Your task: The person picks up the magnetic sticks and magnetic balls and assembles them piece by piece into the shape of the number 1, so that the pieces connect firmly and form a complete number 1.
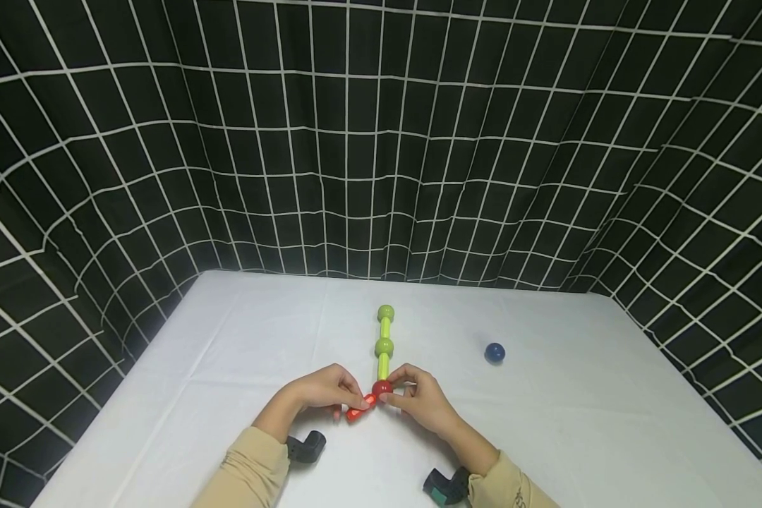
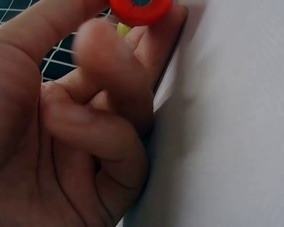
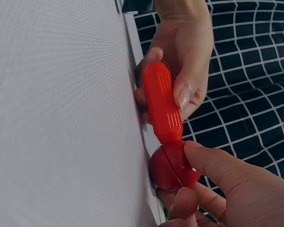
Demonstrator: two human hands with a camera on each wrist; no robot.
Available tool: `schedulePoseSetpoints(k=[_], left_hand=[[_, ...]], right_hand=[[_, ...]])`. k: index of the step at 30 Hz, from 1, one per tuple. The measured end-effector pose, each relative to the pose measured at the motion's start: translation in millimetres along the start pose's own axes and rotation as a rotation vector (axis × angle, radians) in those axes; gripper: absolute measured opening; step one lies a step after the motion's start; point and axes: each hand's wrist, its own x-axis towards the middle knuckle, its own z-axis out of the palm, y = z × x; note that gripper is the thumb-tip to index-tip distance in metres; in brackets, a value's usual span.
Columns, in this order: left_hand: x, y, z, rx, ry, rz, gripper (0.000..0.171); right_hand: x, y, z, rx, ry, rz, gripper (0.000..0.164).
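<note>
My left hand [image 1: 327, 388] pinches an orange-red ridged rod [image 3: 162, 101] between thumb and fingers. One end of the rod meets a dark red ball [image 3: 168, 165], which my right hand [image 1: 421, 401] holds between its thumb and fingers. From the red ball a yellow-green rod [image 1: 384, 366] runs away to a green ball [image 1: 384, 347], then another yellow-green rod [image 1: 385, 327] and a farther green ball [image 1: 386, 312], in a nearly straight line. In the left wrist view the rod's round hollow end [image 2: 142, 12] shows at the top.
A dark blue ball [image 1: 494, 353] lies apart on the white table [image 1: 578, 409], right of the chain. Black wrist devices [image 1: 306, 447] sit by both sleeves. Black cloth with a white grid [image 1: 381, 155] hangs behind and at both sides.
</note>
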Motion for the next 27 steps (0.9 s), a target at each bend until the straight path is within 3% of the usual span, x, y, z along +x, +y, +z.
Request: schedulePoseSetpoints(k=[12,27], left_hand=[[-0.5,6.1,12.3,0.038,0.015,-0.034,0.021],[8.0,6.6,32.0,-0.099,0.047,-0.032,0.026]], right_hand=[[-1,0,1,0.025,-0.011,0.003,0.031],[0,2,-1,-0.001,-0.007,-0.009,0.029]])
